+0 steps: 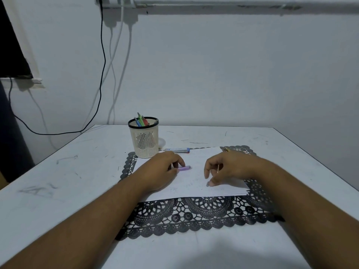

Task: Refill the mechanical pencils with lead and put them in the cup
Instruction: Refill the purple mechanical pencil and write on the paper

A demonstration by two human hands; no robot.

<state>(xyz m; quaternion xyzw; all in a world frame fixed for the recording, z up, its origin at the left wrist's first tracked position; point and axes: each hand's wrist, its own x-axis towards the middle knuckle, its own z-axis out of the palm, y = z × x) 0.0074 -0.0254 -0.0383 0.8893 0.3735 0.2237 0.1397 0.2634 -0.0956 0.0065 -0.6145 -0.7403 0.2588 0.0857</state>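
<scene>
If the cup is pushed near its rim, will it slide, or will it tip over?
The cup looks like thin slotted plastic, so probably light. It is taller than wide, with pencils standing above its rim, so a high push may tip it. A low push would likely slide it along the table.

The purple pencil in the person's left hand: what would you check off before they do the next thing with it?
1. Purple pencil held: ok, the left hand grips it over the white paper, one end sticking out toward the right.
2. Small cap piece ready: ok, the right hand pinches a small grey piece at its fingertips.
3. Lead already inside: cannot tell, too thin to see.
4. Lead tube within reach: ok, lying behind the paper beside the cup.
5. Cup upright with room: ok, it holds a few coloured pencils.
6. Loose leads on the paper: cannot tell.
</scene>
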